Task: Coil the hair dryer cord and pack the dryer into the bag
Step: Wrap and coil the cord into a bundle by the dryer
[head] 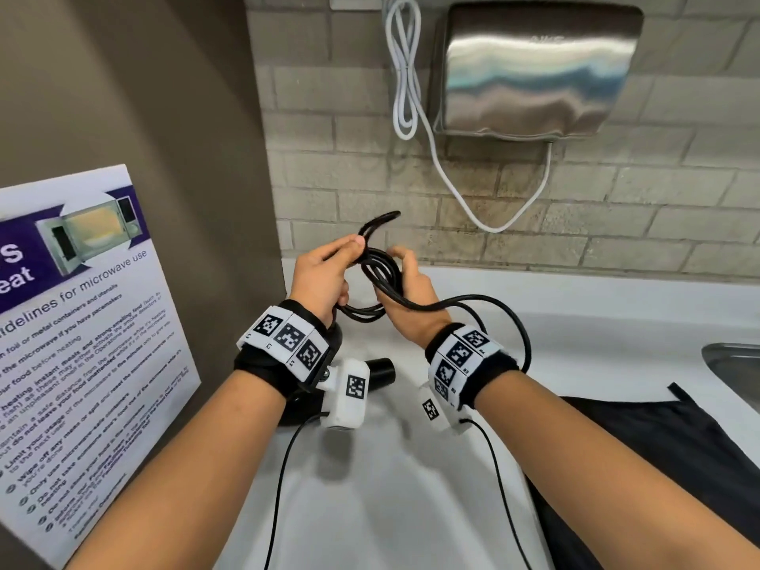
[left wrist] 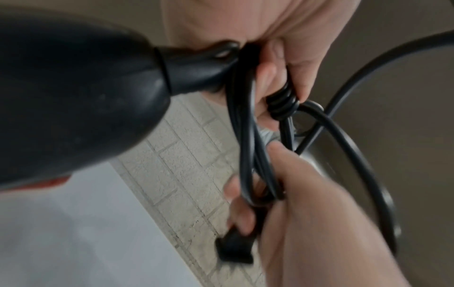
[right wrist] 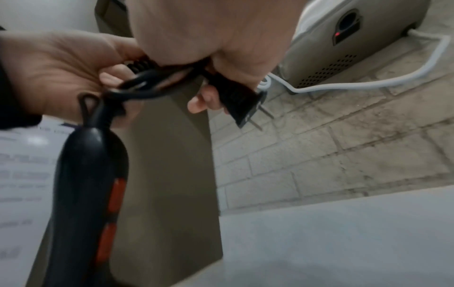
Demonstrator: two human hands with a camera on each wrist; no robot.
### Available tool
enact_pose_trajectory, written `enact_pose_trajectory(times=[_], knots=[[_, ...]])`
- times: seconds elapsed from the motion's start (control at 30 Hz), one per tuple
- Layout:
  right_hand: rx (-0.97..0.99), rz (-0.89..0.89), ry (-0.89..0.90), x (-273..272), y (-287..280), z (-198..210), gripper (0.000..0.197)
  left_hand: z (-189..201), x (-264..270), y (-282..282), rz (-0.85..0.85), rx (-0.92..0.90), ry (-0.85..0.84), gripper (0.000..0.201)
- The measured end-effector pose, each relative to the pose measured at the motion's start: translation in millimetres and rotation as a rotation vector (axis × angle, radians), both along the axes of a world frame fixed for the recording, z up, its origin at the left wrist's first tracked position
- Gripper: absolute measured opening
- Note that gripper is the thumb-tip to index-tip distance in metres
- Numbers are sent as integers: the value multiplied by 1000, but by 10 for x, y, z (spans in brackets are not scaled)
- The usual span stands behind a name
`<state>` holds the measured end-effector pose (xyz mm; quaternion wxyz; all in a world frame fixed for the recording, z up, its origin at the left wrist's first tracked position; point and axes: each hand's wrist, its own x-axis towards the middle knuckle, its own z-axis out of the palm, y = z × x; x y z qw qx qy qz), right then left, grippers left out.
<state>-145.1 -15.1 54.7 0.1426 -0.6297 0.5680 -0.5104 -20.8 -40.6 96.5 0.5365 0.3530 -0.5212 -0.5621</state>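
A black hair dryer hangs under my left wrist, its nozzle [head: 380,373] above the white counter [head: 390,487]. Its handle [right wrist: 90,174] carries red switches. My left hand [head: 349,257] grips the coiled black cord [head: 376,277] where it leaves the handle [left wrist: 73,97], at the ribbed strain relief [left wrist: 281,103]. My right hand [head: 401,265] holds the other side of the coil, fingers curled round the loops and the plug [right wrist: 236,97], whose prongs stick out. One loose loop [head: 493,306] arcs around my right wrist. The black bag [head: 658,466] lies flat on the counter at the right.
A steel hand dryer [head: 534,72] with a white cable [head: 452,187] hangs on the tiled wall ahead. A microwave poster [head: 82,322] leans against the brown panel at the left. A steel sink [head: 734,364] sits at the right edge.
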Motion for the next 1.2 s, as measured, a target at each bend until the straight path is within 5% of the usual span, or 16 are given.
enact_pose_trajectory(times=[0.1, 0.3, 0.57, 0.63, 0.8, 0.9, 1.0, 1.2], knots=[[97, 39, 111, -169, 122, -227, 31, -5, 9, -49, 37, 4, 33, 13], [337, -453, 446, -677, 156, -596, 36, -1, 45, -93, 56, -14, 41, 18], [1000, -584, 374, -1087, 272, -604, 35, 5, 83, -113, 57, 14, 98, 11], [931, -525, 366, -1087, 226, -605, 35, 5, 99, -126, 58, 18, 104, 11], [240, -271, -108, -669, 46, -356, 33, -12, 38, -101, 20, 22, 71, 12], [253, 102, -181, -378, 35, -76, 46, -6, 22, -80, 20, 17, 67, 12], [323, 322, -78, -291, 9, 4, 30, 4, 45, -86, 28, 8, 65, 15], [170, -64, -67, -515, -157, 178, 25, 1, 85, -51, -27, 26, 37, 16]])
